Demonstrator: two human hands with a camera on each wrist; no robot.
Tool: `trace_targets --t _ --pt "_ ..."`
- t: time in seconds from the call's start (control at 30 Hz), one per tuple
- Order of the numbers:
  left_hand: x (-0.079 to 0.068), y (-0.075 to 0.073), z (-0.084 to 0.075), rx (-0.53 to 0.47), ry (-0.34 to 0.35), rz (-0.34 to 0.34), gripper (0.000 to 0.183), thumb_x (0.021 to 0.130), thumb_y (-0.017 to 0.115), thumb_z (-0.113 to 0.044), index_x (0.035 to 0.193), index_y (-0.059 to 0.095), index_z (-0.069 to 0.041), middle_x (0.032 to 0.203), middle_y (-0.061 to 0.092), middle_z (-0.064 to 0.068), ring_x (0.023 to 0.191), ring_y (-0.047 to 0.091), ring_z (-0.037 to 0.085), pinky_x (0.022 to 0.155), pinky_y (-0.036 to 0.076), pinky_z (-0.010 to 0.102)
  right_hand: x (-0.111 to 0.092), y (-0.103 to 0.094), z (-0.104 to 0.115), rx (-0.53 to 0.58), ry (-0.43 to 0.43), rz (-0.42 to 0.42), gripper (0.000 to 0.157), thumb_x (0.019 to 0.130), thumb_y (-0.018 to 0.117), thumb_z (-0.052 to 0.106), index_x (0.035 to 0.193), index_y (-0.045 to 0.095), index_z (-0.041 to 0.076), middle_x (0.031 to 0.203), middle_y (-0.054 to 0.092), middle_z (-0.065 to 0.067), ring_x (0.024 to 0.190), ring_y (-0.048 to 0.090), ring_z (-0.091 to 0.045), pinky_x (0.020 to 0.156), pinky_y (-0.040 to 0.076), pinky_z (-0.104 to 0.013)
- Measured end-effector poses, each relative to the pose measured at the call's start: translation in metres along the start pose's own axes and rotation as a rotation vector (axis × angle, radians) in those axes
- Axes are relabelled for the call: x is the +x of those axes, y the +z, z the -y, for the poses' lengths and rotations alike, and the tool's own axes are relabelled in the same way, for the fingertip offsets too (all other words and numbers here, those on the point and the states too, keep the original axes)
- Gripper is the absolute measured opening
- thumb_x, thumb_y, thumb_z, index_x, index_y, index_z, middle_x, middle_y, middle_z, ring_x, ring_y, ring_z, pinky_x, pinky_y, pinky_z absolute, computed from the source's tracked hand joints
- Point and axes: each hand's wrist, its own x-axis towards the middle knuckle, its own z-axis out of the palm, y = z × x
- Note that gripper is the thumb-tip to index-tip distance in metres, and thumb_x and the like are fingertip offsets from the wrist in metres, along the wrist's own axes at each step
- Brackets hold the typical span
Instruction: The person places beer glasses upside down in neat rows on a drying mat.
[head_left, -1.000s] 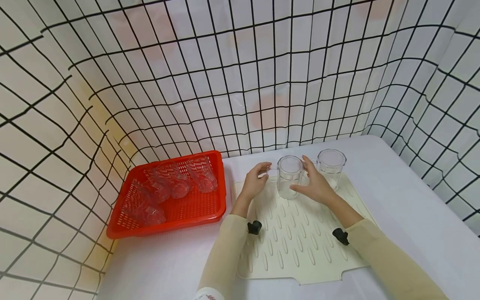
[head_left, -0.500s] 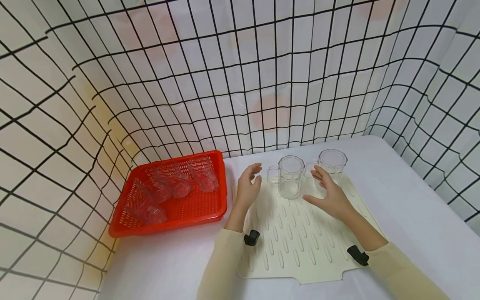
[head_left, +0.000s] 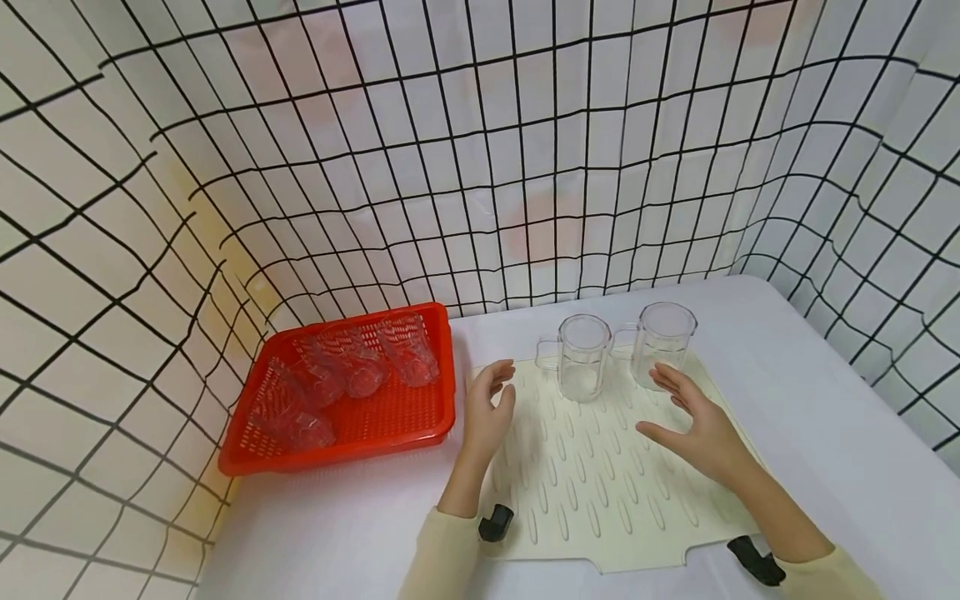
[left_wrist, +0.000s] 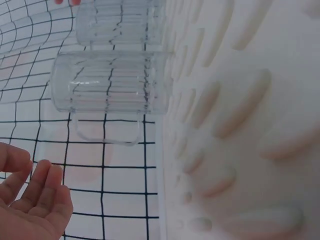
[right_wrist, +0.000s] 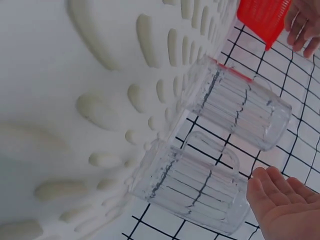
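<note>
Two clear mugs, a left one point(head_left: 582, 358) and a right one point(head_left: 662, 342), stand upright side by side at the back of a cream ridged mat point(head_left: 592, 500). Both handles point left. My left hand point(head_left: 486, 417) hovers over the mat's left edge, fingers loosely bent, holding nothing. Spread and bare, my right hand point(head_left: 697, 429) is in front of the right mug, thumb apart from the fingers. The left wrist view has the left mug point(left_wrist: 110, 82) beyond the left hand point(left_wrist: 35, 205). In the right wrist view the right mug point(right_wrist: 195, 187) is beside the right hand point(right_wrist: 287, 205).
A red plastic basket point(head_left: 375, 425) sits on the white table to the left, with several clear mugs point(head_left: 408, 354) lying tilted inside. Black wire mesh point(head_left: 555, 167) backed by white sheeting encloses the back and sides.
Both hands have let go of the left mug and drawn back toward the person, the right hand also moving right. The mugs stay where they stood.
</note>
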Motion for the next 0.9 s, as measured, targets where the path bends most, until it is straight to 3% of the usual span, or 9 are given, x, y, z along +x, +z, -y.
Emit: trace_targets --t 0.17,0.27,0.4,0.47,0.57,0.63,0.7,0.9 --pt "-0.016 -0.016 -0.031 -0.018 0.024 0.016 0.027 0.089 0.052 0.013 0.116 0.058 0.013 0.106 0.064 0.027 0.102 0.060 0.042 0.096 0.044 0.054 -0.007 -0.008 0.005 -0.006 -0.006 0.004 0.081 0.084 0.078 0.017 0.151 0.031 0.009 0.144 0.045 -0.018 0.128 0.034 0.009 0.097 0.024 -0.001" --pt "-0.024 -0.025 -0.048 -0.011 0.042 0.026 0.025 0.089 0.051 0.013 0.113 0.059 0.013 0.102 0.065 0.026 0.098 0.061 0.042 0.095 0.046 0.053 -0.012 -0.013 0.004 -0.018 -0.005 0.006 0.082 0.085 0.076 0.017 0.152 0.029 0.010 0.144 0.045 -0.019 0.125 0.032 0.015 0.096 0.024 -0.001" --pt "-0.032 -0.032 -0.045 -0.010 0.040 0.011 0.024 0.091 0.052 0.012 0.114 0.060 0.009 0.103 0.066 0.020 0.100 0.062 0.036 0.095 0.047 0.047 -0.017 -0.014 -0.001 -0.035 0.002 0.008 0.085 0.087 0.075 0.017 0.153 0.023 0.008 0.142 0.045 -0.021 0.122 0.030 0.019 0.094 0.024 0.001" --pt "-0.036 -0.037 -0.041 0.003 0.062 -0.003 0.024 0.092 0.053 0.010 0.114 0.061 0.006 0.106 0.066 0.018 0.101 0.062 0.032 0.095 0.048 0.042 -0.020 -0.015 -0.003 -0.057 0.025 0.014 0.083 0.088 0.074 0.019 0.152 0.025 0.006 0.142 0.045 -0.021 0.128 0.036 0.008 0.093 0.024 0.001" --pt "-0.042 -0.048 -0.037 0.045 0.120 -0.043 0.022 0.093 0.055 0.007 0.113 0.064 0.001 0.108 0.066 0.014 0.102 0.062 0.028 0.094 0.049 0.037 -0.025 -0.018 -0.003 -0.110 0.088 0.045 0.076 0.090 0.072 0.025 0.149 0.031 0.003 0.142 0.045 -0.024 0.131 0.043 -0.023 0.103 0.038 -0.026" --pt "-0.045 -0.058 -0.041 0.081 0.156 -0.082 0.021 0.093 0.057 0.006 0.111 0.065 0.000 0.109 0.067 0.012 0.100 0.063 0.026 0.093 0.050 0.033 -0.029 -0.020 -0.003 -0.147 0.132 0.073 0.073 0.090 0.071 0.030 0.147 0.035 0.001 0.141 0.045 -0.027 0.126 0.043 -0.043 0.100 0.040 -0.050" --pt "-0.047 -0.068 -0.046 0.107 0.185 -0.126 0.020 0.092 0.059 0.007 0.109 0.066 0.001 0.107 0.067 0.012 0.099 0.063 0.026 0.091 0.050 0.029 -0.032 -0.023 -0.004 -0.174 0.164 0.096 0.071 0.091 0.070 0.032 0.146 0.037 0.000 0.141 0.043 -0.029 0.125 0.041 -0.051 0.090 0.038 -0.067" --pt "-0.045 -0.103 -0.064 0.133 0.193 -0.291 0.018 0.088 0.055 0.018 0.105 0.062 0.014 0.103 0.063 0.027 0.095 0.060 0.032 0.090 0.047 0.019 -0.044 -0.031 -0.016 -0.234 0.202 0.128 0.069 0.092 0.068 0.034 0.143 0.038 -0.002 0.141 0.041 -0.030 0.126 0.038 -0.054 0.089 0.036 -0.068"
